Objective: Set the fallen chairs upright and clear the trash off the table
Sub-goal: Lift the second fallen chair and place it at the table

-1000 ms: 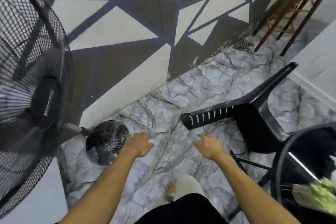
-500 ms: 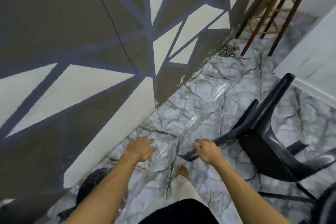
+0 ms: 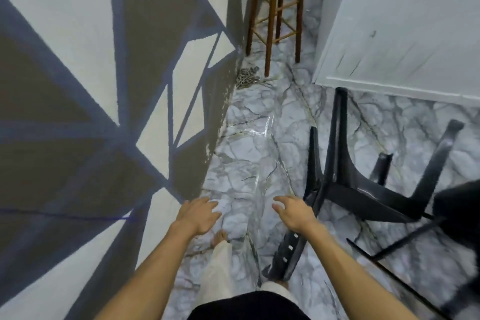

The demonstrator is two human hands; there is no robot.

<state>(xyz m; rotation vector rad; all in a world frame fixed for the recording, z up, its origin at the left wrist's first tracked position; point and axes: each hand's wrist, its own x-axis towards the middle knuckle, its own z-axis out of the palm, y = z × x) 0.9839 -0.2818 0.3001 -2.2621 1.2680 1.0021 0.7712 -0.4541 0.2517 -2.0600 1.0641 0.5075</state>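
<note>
A black plastic chair (image 3: 348, 189) lies on its side on the marble floor, legs pointing away and to the right, its slotted backrest (image 3: 288, 254) low near my feet. My right hand (image 3: 293, 213) hovers just left of the seat and above the backrest, fingers spread, holding nothing. My left hand (image 3: 198, 215) is also open, palm down, over the floor near the painted wall. Neither hand touches the chair.
A wall painted with geometric shapes (image 3: 104, 112) runs along the left. A tall wooden stool (image 3: 278, 8) stands at the far end, with a small chain heap (image 3: 246, 76) by its foot. A white panel (image 3: 402, 34) closes off the right. A dark table edge (image 3: 459, 205) and thin metal legs sit at the right.
The view has swung right and forward; the fan has left the view. The chair now lies closer, beside my right hand. Both hands stay open.
</note>
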